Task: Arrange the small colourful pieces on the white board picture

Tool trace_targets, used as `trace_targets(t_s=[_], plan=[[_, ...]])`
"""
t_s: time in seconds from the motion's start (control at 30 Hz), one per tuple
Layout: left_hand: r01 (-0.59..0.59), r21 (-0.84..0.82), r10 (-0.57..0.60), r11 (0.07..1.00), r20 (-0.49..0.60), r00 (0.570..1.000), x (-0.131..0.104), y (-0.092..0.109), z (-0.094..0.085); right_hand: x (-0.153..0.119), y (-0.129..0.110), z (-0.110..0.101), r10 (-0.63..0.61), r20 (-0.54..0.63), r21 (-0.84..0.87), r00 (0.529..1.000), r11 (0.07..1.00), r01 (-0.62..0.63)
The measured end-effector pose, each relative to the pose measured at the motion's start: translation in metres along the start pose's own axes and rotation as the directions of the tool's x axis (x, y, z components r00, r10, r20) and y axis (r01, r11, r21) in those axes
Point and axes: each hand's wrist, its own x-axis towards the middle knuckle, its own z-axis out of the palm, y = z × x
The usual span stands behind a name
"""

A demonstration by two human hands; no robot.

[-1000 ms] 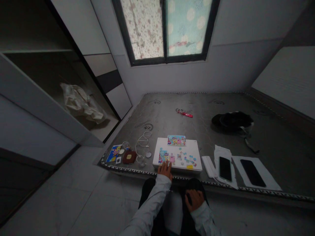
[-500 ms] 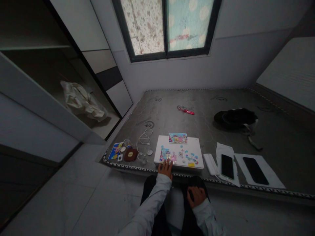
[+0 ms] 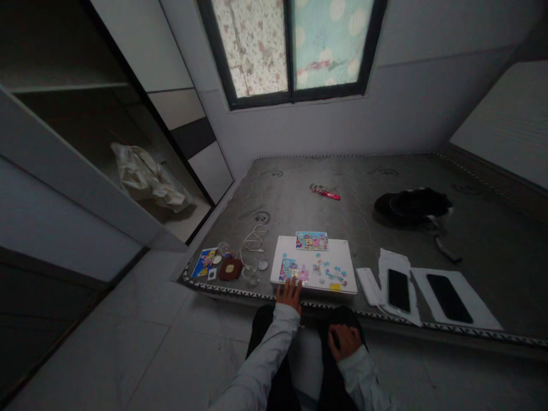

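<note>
A white box [image 3: 312, 288] lies at the front edge of the grey mattress. On its top are a partly joined jigsaw [image 3: 292, 269] at the left, several loose blue and pink pieces [image 3: 336, 270] at the right, a yellow piece [image 3: 335, 287] near the front edge and a colourful picture card [image 3: 312, 240] at the back. My left hand [image 3: 289, 295] rests with spread fingers on the box's front edge, fingertips at the jigsaw's lower side. My right hand [image 3: 345, 341] lies on my right knee, fingers curled; whether it holds anything is hidden.
Left of the box lie a white cable [image 3: 253, 240], a brown case [image 3: 230, 270] and a blue-yellow card [image 3: 204, 262]. At the right are a white power bank [image 3: 369, 286], two dark phones [image 3: 398, 290] and a black cap [image 3: 411, 205]. A red item [image 3: 326, 194] lies farther back.
The whole view has shifted slightly, so things appear a little farther right. Both hands keep nearly the same places and poses.
</note>
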Motion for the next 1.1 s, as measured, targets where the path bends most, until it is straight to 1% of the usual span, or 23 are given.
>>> trace_targets(t_s=[0.13,0.3,0.6,0.83,0.97,1.1], plan=[[0.006,-0.004,-0.006,1.0,-0.015,1.0,0.0,0.0,0.002,0.0,0.0,-0.001,-0.01,0.013,0.011,1.0,1.0,0.01],[0.022,-0.032,-0.023,0.999,-0.032,0.999,0.0,0.002,0.008,-0.002,0.0,-0.001,0.005,0.02,0.022,1.0,1.0,-0.006],[0.037,-0.002,-0.037,0.999,-0.073,0.997,-0.001,0.005,0.013,-0.004,0.003,0.002,0.008,0.035,0.007,0.999,1.0,-0.008],[0.048,0.018,-0.047,0.999,-0.031,0.998,0.001,0.004,0.01,-0.002,0.001,-0.001,0.01,0.053,-0.007,0.999,1.0,-0.01],[0.045,0.041,-0.044,0.998,-0.026,0.999,0.002,0.003,0.008,-0.001,0.001,0.0,0.006,0.04,-0.02,0.999,1.0,-0.005],[0.043,0.004,-0.043,0.999,-0.01,0.999,0.002,0.003,0.006,-0.002,0.004,0.003,-0.012,0.015,-0.018,1.0,1.0,0.013]])
